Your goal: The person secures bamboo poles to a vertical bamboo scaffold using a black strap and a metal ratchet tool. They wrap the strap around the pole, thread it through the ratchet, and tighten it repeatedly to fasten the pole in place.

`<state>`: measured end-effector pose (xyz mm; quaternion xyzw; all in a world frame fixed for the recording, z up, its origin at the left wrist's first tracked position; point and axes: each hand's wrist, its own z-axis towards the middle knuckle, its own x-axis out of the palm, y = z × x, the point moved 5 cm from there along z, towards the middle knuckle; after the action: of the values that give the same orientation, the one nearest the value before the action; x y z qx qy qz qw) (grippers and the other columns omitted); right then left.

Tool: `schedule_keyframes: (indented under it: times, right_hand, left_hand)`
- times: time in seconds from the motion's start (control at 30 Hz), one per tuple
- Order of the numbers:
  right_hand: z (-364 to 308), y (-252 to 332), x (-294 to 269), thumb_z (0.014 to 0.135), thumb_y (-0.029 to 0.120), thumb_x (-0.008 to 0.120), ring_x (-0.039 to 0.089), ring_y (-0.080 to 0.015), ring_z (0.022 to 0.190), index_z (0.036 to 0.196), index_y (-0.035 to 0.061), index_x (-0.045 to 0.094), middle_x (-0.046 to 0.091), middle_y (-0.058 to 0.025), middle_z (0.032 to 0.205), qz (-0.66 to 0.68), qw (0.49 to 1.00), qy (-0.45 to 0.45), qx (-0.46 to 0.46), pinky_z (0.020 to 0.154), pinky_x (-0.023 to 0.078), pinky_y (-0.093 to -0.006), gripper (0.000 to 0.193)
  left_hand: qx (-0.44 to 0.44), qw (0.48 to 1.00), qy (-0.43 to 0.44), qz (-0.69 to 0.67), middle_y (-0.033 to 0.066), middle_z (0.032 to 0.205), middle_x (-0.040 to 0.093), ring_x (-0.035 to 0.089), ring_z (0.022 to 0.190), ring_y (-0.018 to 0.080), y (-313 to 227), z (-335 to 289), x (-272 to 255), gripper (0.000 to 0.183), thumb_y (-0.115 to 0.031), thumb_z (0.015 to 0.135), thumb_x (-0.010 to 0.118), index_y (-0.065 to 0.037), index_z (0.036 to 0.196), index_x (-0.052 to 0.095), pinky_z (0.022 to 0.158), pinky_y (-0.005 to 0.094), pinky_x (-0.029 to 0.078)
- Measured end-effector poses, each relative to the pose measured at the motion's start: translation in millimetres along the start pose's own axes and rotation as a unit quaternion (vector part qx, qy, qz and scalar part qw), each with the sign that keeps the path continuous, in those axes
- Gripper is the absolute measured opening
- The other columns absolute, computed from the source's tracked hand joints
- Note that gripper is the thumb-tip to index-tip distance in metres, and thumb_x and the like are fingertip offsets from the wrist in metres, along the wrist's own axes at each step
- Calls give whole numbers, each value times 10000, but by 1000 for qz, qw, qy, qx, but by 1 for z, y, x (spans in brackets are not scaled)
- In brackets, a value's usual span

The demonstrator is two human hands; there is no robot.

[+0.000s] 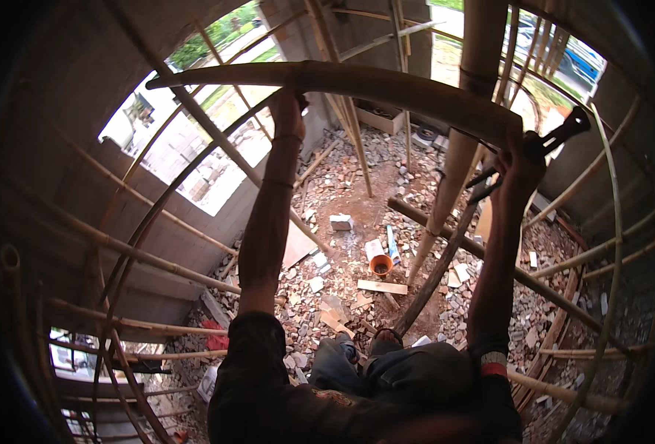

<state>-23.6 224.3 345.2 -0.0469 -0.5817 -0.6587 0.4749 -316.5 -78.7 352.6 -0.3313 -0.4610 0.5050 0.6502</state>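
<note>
Above me a thick bamboo pole (pixel 401 89) runs across from left to right, bowed by the lens. My left hand (pixel 289 115) is raised to its underside and closed around it, the fingers partly hidden. At the pole's right end is my right hand (pixel 520 166), closed on a dark tool (pixel 566 132) with a slotted end; its exact kind is unclear. A dark strip of it also shows left of that hand. An upright bamboo post (pixel 453 174) stands just left of my right hand.
Below my feet, a slanting pole (pixel 434 277) and thin bamboo poles (pixel 157 259) surround me. Rubble (pixel 320 214) covers the ground far below, with an orange bucket (pixel 380 265), a white block (pixel 340 222) and a plank (pixel 382 286). Concrete walls (pixel 216 222) have window openings.
</note>
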Motion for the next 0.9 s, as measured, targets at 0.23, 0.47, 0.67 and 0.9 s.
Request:
schedule_keyframes:
  times: [0.23, 0.47, 0.67, 0.9]
  right_hand:
    - [14, 12, 1, 898, 185, 690, 267, -23, 448, 685, 141, 434, 328, 68, 558, -43, 998, -39, -28, 425, 184, -206, 336]
    - [14, 11, 1, 890, 209, 706, 263, -16, 440, 679, 142, 442, 327, 68, 546, -32, 998, -41, -23, 421, 192, -203, 345]
    - [7, 15, 4, 887, 169, 697, 303, -20, 455, 690, 164, 439, 352, 80, 578, -55, 996, -56, -44, 427, 232, -199, 324]
    - [-13, 16, 10, 855, 68, 669, 311, -31, 439, 729, 159, 432, 325, 79, 588, -7, 1000, -14, -19, 425, 250, -212, 284]
  left_hand:
    - [-55, 997, 1, -59, 11, 713, 558, 504, 599, 105, -3, -1, 13, 286, -293, 957, 562, -29, 862, 619, 559, 253, 434]
    - [-61, 994, 21, -87, 34, 751, 580, 524, 626, 116, -7, -4, 17, 271, -280, 959, 553, -22, 905, 615, 578, 267, 450]
    - [-55, 997, 14, -50, 16, 710, 562, 524, 601, 122, 1, 4, 7, 234, -257, 943, 578, -34, 886, 620, 544, 281, 420]
    - [-2, 998, 37, -47, 1, 665, 555, 488, 550, 94, -6, -5, -11, 273, -311, 905, 679, -53, 826, 641, 514, 244, 424]
